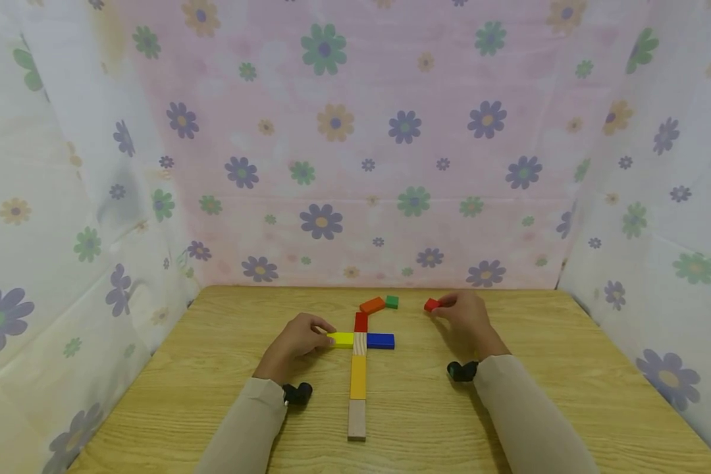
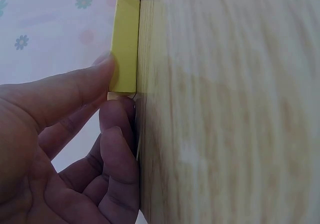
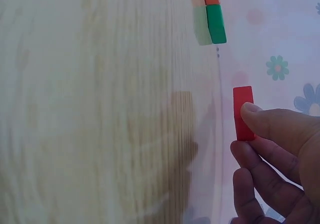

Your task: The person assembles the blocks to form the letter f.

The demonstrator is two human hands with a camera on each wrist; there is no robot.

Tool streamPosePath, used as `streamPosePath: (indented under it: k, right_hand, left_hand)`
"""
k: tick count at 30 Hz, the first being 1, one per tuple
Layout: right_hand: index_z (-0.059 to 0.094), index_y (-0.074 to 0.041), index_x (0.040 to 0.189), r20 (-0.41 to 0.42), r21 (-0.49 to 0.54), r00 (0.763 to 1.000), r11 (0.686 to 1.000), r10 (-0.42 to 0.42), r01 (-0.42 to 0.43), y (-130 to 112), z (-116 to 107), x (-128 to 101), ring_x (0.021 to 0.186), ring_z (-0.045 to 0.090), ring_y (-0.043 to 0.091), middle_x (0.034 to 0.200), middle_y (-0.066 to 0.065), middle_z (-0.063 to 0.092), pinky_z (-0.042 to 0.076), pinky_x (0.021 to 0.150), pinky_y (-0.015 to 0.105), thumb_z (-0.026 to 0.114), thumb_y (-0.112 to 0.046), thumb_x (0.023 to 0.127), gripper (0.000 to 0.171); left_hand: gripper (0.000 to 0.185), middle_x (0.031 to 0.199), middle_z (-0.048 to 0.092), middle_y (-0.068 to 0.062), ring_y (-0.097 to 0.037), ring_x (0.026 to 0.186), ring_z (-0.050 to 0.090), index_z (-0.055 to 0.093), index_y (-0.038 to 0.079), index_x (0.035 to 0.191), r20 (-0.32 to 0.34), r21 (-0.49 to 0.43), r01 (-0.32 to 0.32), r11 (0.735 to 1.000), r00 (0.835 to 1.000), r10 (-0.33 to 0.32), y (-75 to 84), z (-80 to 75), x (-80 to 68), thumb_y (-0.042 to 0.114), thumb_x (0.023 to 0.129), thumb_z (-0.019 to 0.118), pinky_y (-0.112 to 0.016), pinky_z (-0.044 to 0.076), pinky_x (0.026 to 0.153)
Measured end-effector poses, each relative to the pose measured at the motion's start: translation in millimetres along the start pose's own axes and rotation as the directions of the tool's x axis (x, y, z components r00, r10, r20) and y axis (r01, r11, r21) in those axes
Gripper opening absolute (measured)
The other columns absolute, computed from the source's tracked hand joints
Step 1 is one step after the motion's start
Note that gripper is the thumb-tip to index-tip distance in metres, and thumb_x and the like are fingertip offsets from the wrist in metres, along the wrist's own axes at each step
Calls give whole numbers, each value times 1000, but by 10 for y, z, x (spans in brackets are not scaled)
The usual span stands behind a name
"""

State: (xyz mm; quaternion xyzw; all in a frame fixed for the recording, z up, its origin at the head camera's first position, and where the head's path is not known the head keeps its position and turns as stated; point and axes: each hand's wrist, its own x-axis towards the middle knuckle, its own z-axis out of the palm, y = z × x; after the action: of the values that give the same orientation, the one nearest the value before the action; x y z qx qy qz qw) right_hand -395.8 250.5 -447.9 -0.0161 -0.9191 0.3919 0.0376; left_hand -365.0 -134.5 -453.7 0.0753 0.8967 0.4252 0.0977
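Note:
My left hand [image 1: 299,340] is at the outer end of a yellow block [image 2: 125,46], thumb on its side and curled fingertips against its end. That block lies on the table with its other end against a striped wooden block [image 1: 360,343]. A blue block [image 1: 380,341] sits on the opposite side, a dark red block [image 1: 361,322] beyond. My right hand [image 1: 467,316] pinches a small bright red block [image 3: 243,111] between thumb and fingers, raised above the table in the right wrist view. Left of it lie a green block [image 3: 216,24] and an orange block [image 1: 372,305].
Nearer than the striped block, an orange-yellow block [image 1: 358,377] and a plain wooden block [image 1: 357,420] continue the line along the wooden table [image 1: 213,434]. Flowered cloth [image 1: 367,184] hangs behind the table and at both sides.

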Motion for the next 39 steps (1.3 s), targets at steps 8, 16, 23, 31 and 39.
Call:
streamPosePath:
  k: [8,16,23,31,39]
  right_hand:
    - [74,-1,119,3,-34,1000,999,5,-5,-67,91,37,104,65,32,117,17,73,54,94,47,80,-25,91,38]
    - [75,-3,118,33,-42,999,998,43,-41,-189,170,62,102,64,31,118,16,71,54,93,45,80,-24,91,35]
    - [76,-3,117,34,-31,999,999,25,-24,-236,253,65,102,65,31,117,15,72,55,92,45,80,-24,91,34]
    - [75,-3,117,33,-14,999,1000,25,-24,-261,327,70,107,65,32,117,15,72,53,98,49,80,-24,92,33]
    - [78,-4,114,31,-56,999,998,15,-14,-272,405,118,103,65,30,114,13,74,54,95,47,81,-26,90,33]
  left_hand:
    - [21,101,72,-4,-17,80,64,80,15,111,-3,10,-11,1000,1000,11,-1,3,-5,18,90,81,-31,56,72]
    - [22,101,72,-5,-18,80,65,80,15,112,1,-12,-6,1000,1000,6,-4,6,-11,18,91,80,-32,56,71]
    - [20,101,71,-6,-18,82,65,80,15,111,-2,-11,7,1000,1000,-7,20,-2,-13,18,91,80,-30,55,72]
    - [20,103,71,-6,-19,83,64,80,14,111,0,-16,23,1000,1000,-23,47,-5,-10,17,91,80,-29,54,70]
    - [20,102,72,-6,-20,82,65,80,15,112,6,-28,30,999,1000,-30,10,-9,4,17,91,80,-31,54,69]
